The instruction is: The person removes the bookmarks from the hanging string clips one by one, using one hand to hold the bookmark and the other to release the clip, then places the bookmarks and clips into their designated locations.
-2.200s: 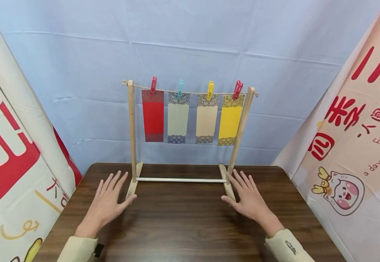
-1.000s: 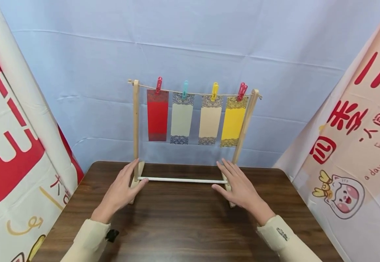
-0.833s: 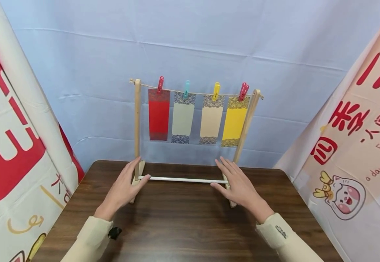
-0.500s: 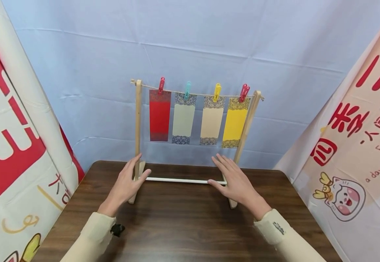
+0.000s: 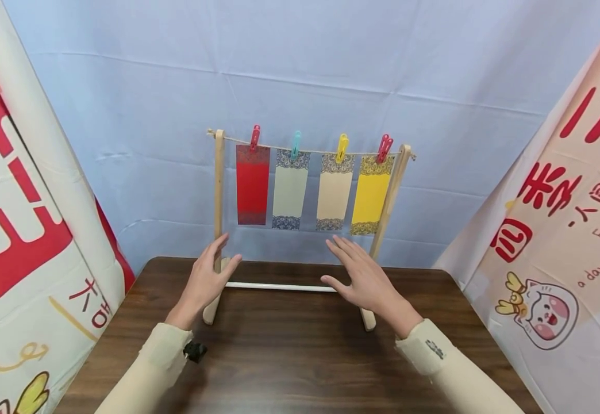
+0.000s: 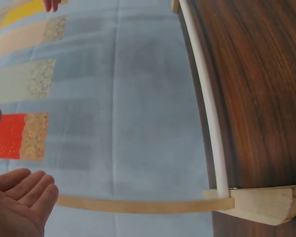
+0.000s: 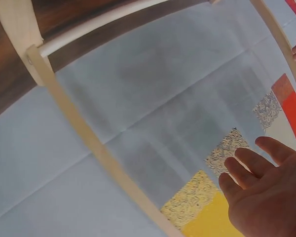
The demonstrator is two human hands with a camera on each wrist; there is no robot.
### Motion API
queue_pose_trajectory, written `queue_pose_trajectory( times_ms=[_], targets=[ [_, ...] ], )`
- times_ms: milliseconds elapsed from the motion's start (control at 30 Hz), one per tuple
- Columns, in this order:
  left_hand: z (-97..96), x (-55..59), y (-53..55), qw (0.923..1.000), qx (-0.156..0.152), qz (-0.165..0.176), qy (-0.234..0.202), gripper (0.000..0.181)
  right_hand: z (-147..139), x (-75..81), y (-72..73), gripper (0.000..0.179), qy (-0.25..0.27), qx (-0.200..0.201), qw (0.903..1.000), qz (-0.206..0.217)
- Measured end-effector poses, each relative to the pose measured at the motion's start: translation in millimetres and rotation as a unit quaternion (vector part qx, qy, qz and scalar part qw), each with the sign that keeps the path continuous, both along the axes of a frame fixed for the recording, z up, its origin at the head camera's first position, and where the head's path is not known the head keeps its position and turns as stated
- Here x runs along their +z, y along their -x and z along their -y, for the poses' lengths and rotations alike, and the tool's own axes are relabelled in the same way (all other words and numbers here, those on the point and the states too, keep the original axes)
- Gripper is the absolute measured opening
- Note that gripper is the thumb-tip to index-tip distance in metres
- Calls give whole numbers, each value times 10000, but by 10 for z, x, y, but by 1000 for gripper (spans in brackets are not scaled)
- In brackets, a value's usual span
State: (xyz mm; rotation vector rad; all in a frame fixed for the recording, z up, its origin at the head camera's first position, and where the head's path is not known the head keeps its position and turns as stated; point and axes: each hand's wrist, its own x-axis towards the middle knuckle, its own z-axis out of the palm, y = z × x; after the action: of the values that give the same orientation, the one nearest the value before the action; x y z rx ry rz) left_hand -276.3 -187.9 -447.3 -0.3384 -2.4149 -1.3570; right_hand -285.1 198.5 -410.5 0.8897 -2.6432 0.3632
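Note:
A wooden stand (image 5: 219,190) carries a string (image 5: 274,144) with several patterned paper cards clipped along it. From left to right hang a red card (image 5: 252,192), a pale green card (image 5: 288,195), a beige card (image 5: 333,195) and a yellow card (image 5: 369,192). Red, teal and yellow clothespins (image 5: 342,148) grip their tops. My left hand (image 5: 204,282) is raised by the left post, fingers extended and holding nothing. Near the right post, my right hand (image 5: 364,279) hovers below the beige and yellow cards, fingers spread, also holding nothing. In the right wrist view, its fingers overlap the cards' lower ends.
A white rod (image 5: 279,287) joins the stand's feet on the dark wooden table (image 5: 289,356). Behind hangs a pale blue cloth (image 5: 300,69). Printed banners stand at the left (image 5: 20,230) and right (image 5: 564,230).
Both hands have risen and moved inward, from beside the stand's feet to in front of its posts. The cards and clothespins hang as before; the head view has shifted slightly.

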Motion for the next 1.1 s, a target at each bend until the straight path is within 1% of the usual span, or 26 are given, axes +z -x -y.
queue_pose_trajectory(
  times_ms=[267,467,633,867,1100],
  targets=[
    [-48,35,114,9997,-37,-102,-208,75,91,117,41,86,-35,58,10000,44],
    [-68,112,181,9996,11,-201,-210,73,164,194,80,85,-81,159,9997,-151],
    [-83,170,214,9995,31,-267,-177,71,221,263,89,86,-92,208,9994,-243],
    [-112,212,260,9998,15,-102,-174,72,303,366,116,83,20,374,9987,-338],
    [-135,226,373,9998,41,-107,-182,71,382,471,142,79,154,594,9966,-547]
  ],
)
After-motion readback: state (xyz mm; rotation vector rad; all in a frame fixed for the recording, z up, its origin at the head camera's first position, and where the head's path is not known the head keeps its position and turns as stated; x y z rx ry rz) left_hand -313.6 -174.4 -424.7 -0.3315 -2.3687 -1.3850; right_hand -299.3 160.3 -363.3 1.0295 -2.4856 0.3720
